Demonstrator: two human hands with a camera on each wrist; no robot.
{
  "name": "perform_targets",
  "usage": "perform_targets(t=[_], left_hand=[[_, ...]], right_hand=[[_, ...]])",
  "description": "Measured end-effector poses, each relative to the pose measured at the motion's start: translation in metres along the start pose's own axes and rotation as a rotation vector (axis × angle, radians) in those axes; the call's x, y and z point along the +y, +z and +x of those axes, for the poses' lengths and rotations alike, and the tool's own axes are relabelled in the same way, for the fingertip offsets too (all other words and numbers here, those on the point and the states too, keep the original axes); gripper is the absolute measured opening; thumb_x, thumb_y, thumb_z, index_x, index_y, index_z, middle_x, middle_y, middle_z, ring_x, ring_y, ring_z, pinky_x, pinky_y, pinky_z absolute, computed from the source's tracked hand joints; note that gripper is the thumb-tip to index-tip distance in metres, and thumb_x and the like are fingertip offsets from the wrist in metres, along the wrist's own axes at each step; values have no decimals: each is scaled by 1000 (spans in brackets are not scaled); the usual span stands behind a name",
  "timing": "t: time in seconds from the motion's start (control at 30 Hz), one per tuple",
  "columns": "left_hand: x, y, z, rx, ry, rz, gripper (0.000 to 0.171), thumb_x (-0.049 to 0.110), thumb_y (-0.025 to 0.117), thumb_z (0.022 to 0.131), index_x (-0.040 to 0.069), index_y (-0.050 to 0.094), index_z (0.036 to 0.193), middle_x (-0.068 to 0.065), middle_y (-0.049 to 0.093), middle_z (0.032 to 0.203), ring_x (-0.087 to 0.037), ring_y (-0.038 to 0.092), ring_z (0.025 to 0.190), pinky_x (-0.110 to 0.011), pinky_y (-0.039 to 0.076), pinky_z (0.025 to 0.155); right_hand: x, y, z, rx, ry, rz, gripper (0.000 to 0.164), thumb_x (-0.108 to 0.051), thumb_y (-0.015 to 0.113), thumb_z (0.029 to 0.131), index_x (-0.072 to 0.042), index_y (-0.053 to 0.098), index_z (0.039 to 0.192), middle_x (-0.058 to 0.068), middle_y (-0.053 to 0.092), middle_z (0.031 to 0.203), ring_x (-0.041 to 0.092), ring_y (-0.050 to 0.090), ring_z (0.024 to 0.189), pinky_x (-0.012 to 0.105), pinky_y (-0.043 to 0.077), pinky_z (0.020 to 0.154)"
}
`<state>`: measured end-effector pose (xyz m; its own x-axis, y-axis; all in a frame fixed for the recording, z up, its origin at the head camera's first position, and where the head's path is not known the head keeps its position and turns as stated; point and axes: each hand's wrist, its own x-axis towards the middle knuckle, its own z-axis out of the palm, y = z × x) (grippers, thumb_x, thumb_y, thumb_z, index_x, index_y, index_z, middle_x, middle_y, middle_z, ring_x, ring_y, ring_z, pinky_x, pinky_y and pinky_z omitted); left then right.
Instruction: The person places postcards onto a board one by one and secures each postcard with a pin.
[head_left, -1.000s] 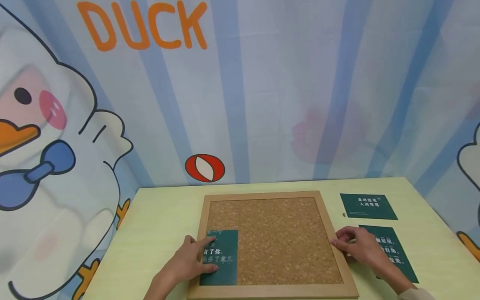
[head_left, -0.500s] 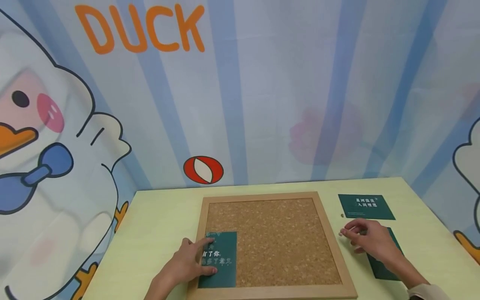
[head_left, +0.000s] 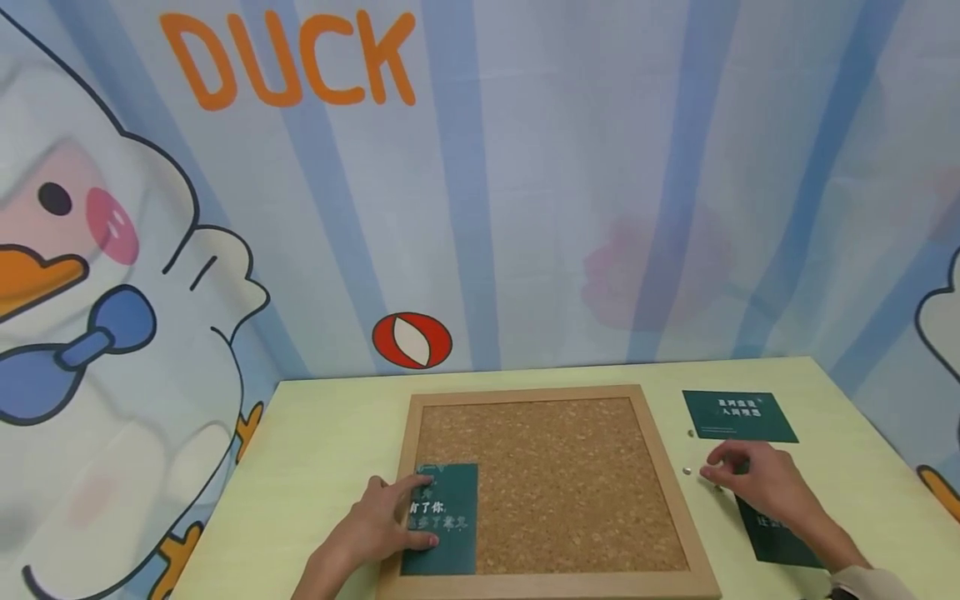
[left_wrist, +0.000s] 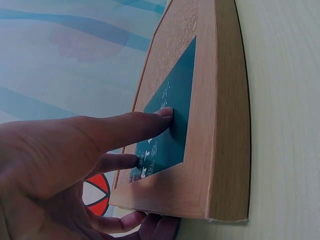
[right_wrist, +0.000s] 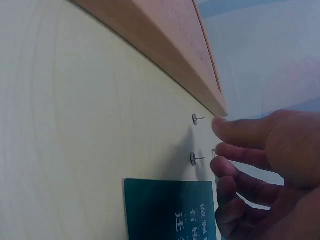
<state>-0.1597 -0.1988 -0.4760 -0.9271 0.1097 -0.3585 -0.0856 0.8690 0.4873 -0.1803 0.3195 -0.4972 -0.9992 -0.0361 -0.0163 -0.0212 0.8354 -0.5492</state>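
In the head view, my left hand (head_left: pixel 367 521) lies over the left edge of a wood-framed cork board (head_left: pixel 570 483). Its thumb and index finger press a dark green card (head_left: pixel 457 546) with white writing near the board's lower left corner. The left wrist view shows the other fingers down beside the frame. My right hand (head_left: pixel 765 479) hovers right of the board, thumb and index finger parted. Close to its fingertips, one thumbtack (right_wrist: pixel 195 119) and a second thumbtack (right_wrist: pixel 193 159) lie on their heads, points up. Another small piece (right_wrist: pixel 214 151) is partly hidden by the fingers.
A second green card (head_left: pixel 738 415) lies at the back right of the pale table (head_left: pixel 322 433). The third green card (head_left: pixel 776 533) is partly under my right arm. A small tack (head_left: pixel 691 433) rests beside the back card. A duck-print curtain (head_left: pixel 555 208) hangs behind.
My right hand has drawn back rightward from the frame's right edge, and a thumbtack now shows on the table by its fingers. The left hand holds its place on the card.
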Motion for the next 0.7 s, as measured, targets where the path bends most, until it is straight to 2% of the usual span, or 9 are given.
perform_targets(t=[0.13, 0.3, 0.5, 0.7], left_hand=[[-1, 1, 0, 3, 8, -8, 86, 46, 96, 71, 24, 60, 146, -19, 47, 116, -34, 55, 97, -62, 53, 90], [-3, 1, 0, 8, 13, -3, 86, 47, 96, 70, 25, 60, 146, -21, 47, 119, -35, 56, 98, -63, 53, 90], [-4, 2, 0, 4, 27, -10, 86, 46, 96, 71, 25, 60, 146, -22, 47, 120, -35, 56, 98, -64, 52, 89], [-4, 2, 1, 10, 32, -15, 86, 45, 96, 71, 26, 59, 146, -22, 47, 120, -35, 56, 99, -65, 52, 90]], right_hand=[[2, 0, -1, -48, -5, -41, 17, -24, 83, 90, -8, 76, 92, -3, 62, 76, 17, 53, 72, 36, 43, 65], [5, 1, -6, -87, -9, -29, 11, -18, 81, 90, -8, 78, 91, -5, 64, 76, 16, 55, 70, 34, 46, 63], [10, 3, -10, -69, -51, -23, 5, -13, 80, 89, -10, 77, 88, -5, 64, 75, 16, 55, 69, 31, 45, 61], [12, 1, -10, -71, -53, -26, 5, -12, 79, 91, -8, 76, 89, -4, 65, 78, 16, 57, 72, 31, 48, 62]])
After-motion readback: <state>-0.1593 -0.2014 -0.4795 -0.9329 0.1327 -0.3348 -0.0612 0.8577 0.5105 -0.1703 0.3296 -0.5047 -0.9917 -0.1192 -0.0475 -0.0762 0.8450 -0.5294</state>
